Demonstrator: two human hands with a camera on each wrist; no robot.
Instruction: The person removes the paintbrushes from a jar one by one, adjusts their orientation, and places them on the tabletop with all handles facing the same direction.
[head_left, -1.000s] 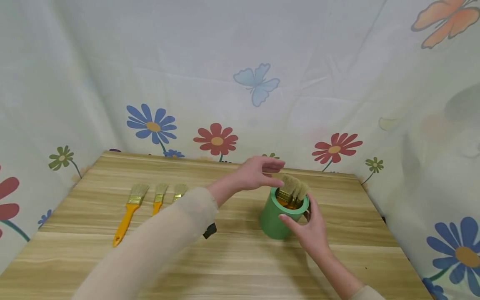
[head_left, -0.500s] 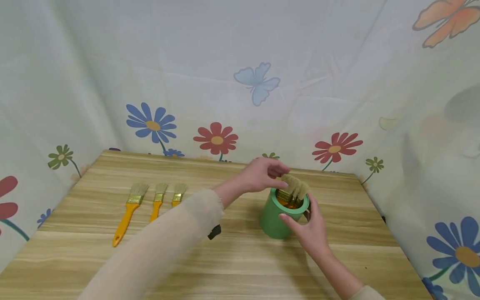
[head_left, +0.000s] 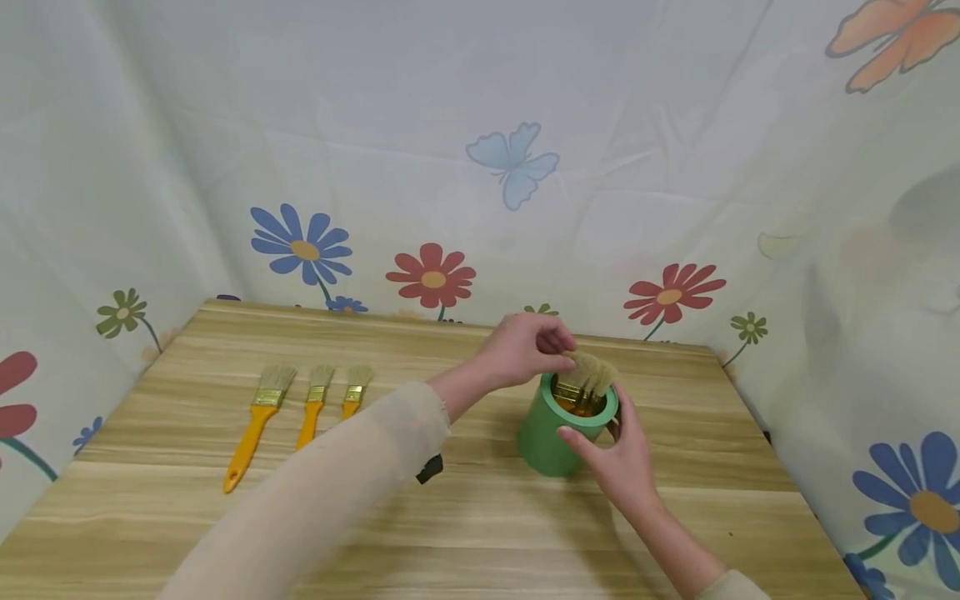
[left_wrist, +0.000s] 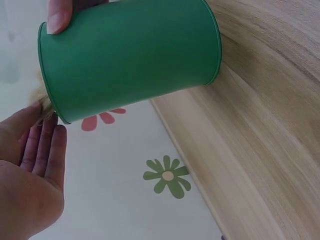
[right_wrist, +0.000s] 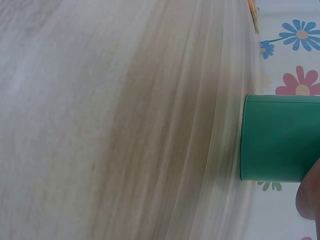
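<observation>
A green cylindrical can (head_left: 546, 442) stands upright on the wooden table, right of centre. Several paintbrushes (head_left: 596, 373) stand in it, pale bristles up above the rim and orange handles mostly hidden inside. My right hand (head_left: 624, 467) grips the can near its rim, with the thumb on the near side. From the left, my left hand (head_left: 521, 352) pinches the bristle edge of one brush between thumb and fingers. In the left wrist view the left hand (left_wrist: 32, 175) is at the bristles (left_wrist: 44, 102) by the rim. The right wrist view shows the can's side (right_wrist: 280, 135).
At the left of the table lie a large orange-handled paintbrush (head_left: 251, 433) and two smaller ones (head_left: 311, 417), partly covered by the left sleeve (head_left: 322, 483). A small black object (head_left: 430, 469) shows beside that sleeve. A flowered curtain (head_left: 360, 167) hangs behind the table.
My left hand has moved slightly right and its fingers have closed in on the bristles. The right hand and the can have stayed in place.
</observation>
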